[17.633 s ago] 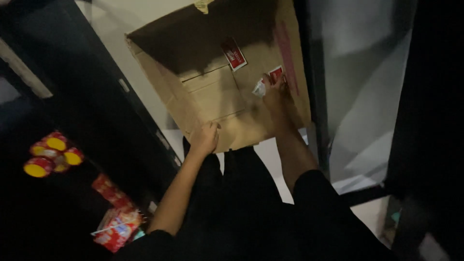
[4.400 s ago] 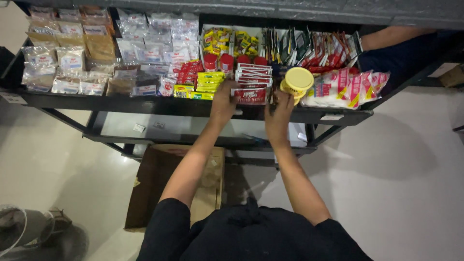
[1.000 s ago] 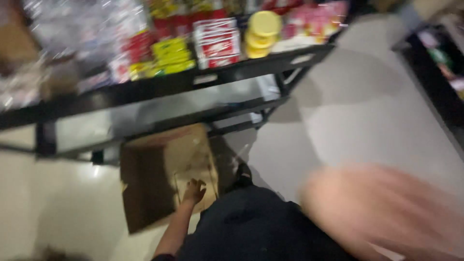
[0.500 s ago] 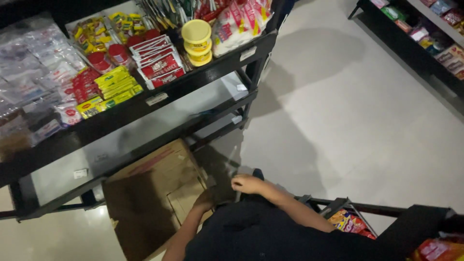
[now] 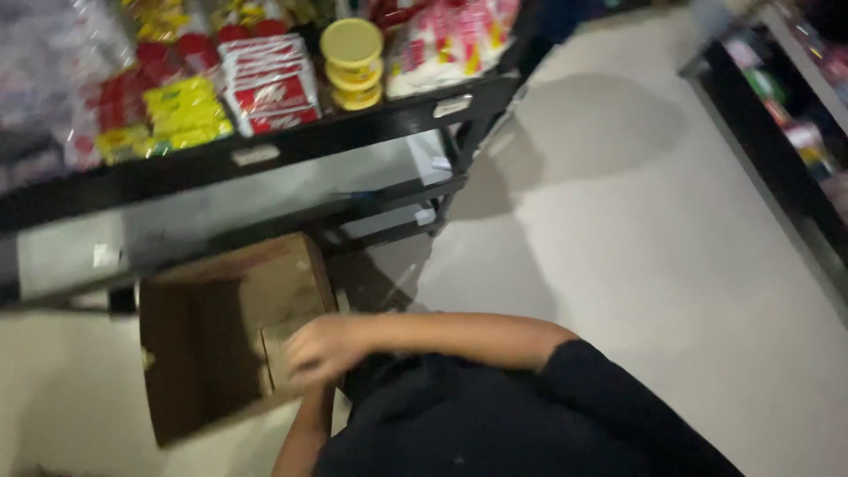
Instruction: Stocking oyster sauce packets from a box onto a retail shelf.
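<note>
the open cardboard box (image 5: 234,340) is seen on the floor below the shelf (image 5: 265,150). the right hand (image 5: 322,346), blurred, is held over its edge; its grip cannot be told. the left hand is hidden. the box could be knocked or missed through the hasty reach.

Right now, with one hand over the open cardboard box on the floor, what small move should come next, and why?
Probably lower the right hand into the cardboard box. The hand is blurred just above its open side, and I cannot tell if it holds anything. The left forearm also points toward the box.
</note>
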